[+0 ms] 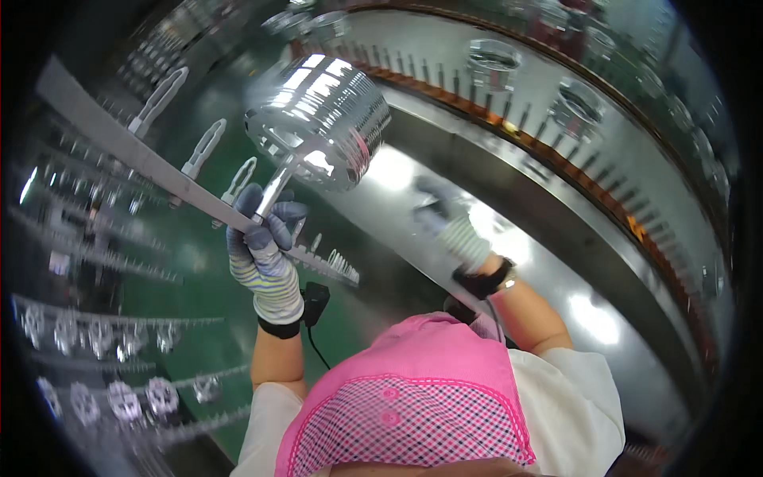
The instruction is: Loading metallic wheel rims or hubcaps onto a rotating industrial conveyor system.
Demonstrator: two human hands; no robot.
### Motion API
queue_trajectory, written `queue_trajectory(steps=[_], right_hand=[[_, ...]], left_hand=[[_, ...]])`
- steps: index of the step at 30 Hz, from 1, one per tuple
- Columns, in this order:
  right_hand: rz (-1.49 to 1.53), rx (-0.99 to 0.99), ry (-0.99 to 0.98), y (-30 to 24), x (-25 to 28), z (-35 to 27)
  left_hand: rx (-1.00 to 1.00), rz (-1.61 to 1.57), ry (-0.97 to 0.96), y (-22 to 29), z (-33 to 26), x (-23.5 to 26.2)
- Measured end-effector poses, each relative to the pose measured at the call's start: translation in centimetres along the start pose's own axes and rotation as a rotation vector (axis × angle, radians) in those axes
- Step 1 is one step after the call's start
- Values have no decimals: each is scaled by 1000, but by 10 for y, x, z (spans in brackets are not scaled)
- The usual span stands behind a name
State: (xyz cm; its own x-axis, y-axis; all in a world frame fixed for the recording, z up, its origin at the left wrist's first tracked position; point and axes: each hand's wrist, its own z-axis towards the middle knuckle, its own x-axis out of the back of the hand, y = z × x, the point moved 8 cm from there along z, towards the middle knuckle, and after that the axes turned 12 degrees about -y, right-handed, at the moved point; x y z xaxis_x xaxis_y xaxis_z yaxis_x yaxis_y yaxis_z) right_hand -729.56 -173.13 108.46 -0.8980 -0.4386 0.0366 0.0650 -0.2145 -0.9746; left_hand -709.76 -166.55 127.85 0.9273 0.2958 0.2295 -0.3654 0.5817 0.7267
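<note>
My left hand (262, 226), in a grey-and-striped glove, is closed around a long grey rack bar (171, 179) where a metal rod (278, 187) meets it. At the rod's far end is a shiny, ribbed, silver round part (322, 119), tilted, above the table's edge. Pale looped pegs (204, 149) stand up along the bar. My right hand (441, 211), gloved the same way, is over the metal table, apart from the part and the bar. Motion smears its fingers, so I cannot tell whether it holds anything.
A steel table (548, 262) runs along the right. Behind it curves a conveyor with a row of upright pins (517, 127) and clear cups (494, 63). Racks hung with shiny small parts (99, 334) stand at the left over a green floor (191, 278).
</note>
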Motion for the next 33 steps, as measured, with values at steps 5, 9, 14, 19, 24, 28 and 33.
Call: queue_trajectory(steps=[5, 9, 14, 19, 24, 28, 33], right_hand=[[847, -36, -234, -125, 3, -20], [1292, -37, -258, -114, 71, -48], [1689, -19, -256, -105, 73, -110], [1560, -134, 8, -77, 156, -207], [1073, 87, 987, 68, 448, -374], [476, 115, 1597, 100, 638, -630], [151, 179, 1679, 7, 790, -757]], left_hand=[[126, -58, -134, -16, -25, -107], [208, -329, -190, -29, -46, -200], [148, -468, -419, 6, -103, -247], [151, -592, -499, 32, -174, -352], [397, -849, -44, 41, -214, -398], [133, 64, 60, 157, -219, -353], [81, 136, 206, 219, -259, -358]])
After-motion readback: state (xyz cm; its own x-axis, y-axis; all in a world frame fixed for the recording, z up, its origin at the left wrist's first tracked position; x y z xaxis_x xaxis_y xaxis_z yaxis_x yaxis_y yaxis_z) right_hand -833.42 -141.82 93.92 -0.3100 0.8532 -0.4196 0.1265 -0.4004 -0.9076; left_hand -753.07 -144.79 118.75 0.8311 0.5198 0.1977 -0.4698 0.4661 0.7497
